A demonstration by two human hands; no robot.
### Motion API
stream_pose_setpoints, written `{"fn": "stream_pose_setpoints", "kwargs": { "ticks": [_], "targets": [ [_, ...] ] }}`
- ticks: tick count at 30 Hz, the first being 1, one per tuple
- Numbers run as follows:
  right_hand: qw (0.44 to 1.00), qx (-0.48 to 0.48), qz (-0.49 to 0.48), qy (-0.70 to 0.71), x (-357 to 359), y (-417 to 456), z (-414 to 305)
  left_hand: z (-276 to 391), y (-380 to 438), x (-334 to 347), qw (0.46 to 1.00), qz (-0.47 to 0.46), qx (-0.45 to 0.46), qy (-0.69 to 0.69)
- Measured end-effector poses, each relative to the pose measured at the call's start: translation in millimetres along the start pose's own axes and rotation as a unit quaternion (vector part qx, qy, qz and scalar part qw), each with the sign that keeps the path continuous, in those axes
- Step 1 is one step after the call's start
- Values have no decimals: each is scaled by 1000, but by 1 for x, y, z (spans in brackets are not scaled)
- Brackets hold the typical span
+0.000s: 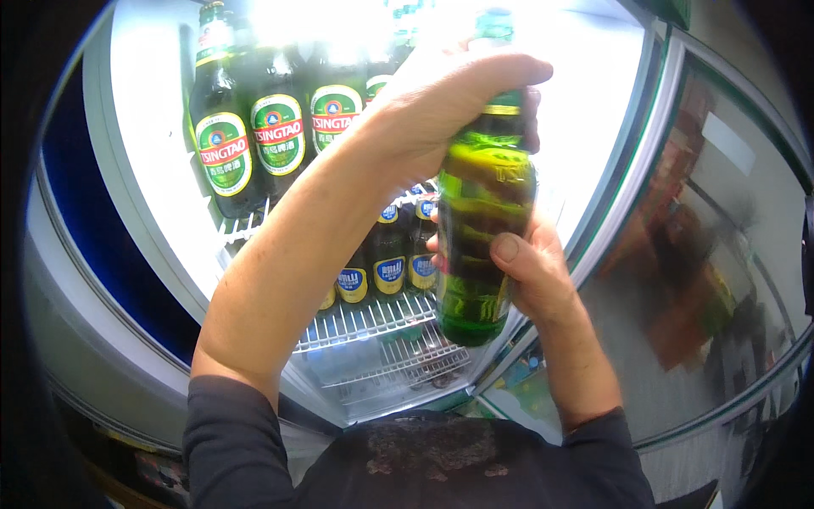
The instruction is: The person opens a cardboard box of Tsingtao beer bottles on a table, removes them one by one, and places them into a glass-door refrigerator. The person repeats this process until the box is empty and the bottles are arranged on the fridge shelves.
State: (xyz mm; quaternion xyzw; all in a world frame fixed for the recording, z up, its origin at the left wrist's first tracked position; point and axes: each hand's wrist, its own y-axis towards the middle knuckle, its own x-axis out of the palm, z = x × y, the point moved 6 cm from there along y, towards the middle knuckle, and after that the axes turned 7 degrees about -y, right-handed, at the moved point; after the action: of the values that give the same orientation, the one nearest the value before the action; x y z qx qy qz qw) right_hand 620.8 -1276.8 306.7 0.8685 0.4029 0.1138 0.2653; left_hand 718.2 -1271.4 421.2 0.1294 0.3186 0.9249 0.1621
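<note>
A green glass beer bottle (480,299) is upright between my hands in front of the open refrigerator. My left hand (455,95) wraps around its neck, thumb reaching across to the right. Lower down, my right hand (537,261) grips the bottle's body, its thumb on the near side and fingertips showing at the left edge. Behind my left forearm, Tsingtao beer bottles (222,153) stand in a row on the upper wire shelf (245,228). Smaller Laoshan bottles (389,267) with blue and yellow labels stand on the wire shelf (381,324) below.
The glass refrigerator door (718,242) stands open at the right, with blurred reflections in it. White inner walls (152,127) bound the cabinet, and the top is washed out by bright light. Another wire rack (407,369) lies near the bottom.
</note>
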Motion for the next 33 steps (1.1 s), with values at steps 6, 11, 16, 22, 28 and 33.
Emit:
{"fn": "stream_pose_setpoints", "kwargs": {
  "ticks": [6, 11, 16, 22, 28, 33],
  "targets": [
    [986, -113, 17, -123, -19, 26, -62, 58, 18, 54, 966, -47, 67, 246],
    [987, -146, -12, -68, -41, 61, -62, 64, 13, 51, 955, -49, 79, 282],
    [956, -54, -265, 111, -24, 82, -21, 16, 72, -8, 993, -96, -15, 64],
    [988, -95, -111, -50, -45, 81, -27, 49, 60, 7, 944, 63, 113, 304],
    [951, -125, 42, -281, -18, 107, -35, 13, 85, -14, 304, 96, 463, 827],
    [981, -67, -32, -176, -26, 139, -1, 34, 73, -52, 829, 198, 173, 495]
  ]
}}
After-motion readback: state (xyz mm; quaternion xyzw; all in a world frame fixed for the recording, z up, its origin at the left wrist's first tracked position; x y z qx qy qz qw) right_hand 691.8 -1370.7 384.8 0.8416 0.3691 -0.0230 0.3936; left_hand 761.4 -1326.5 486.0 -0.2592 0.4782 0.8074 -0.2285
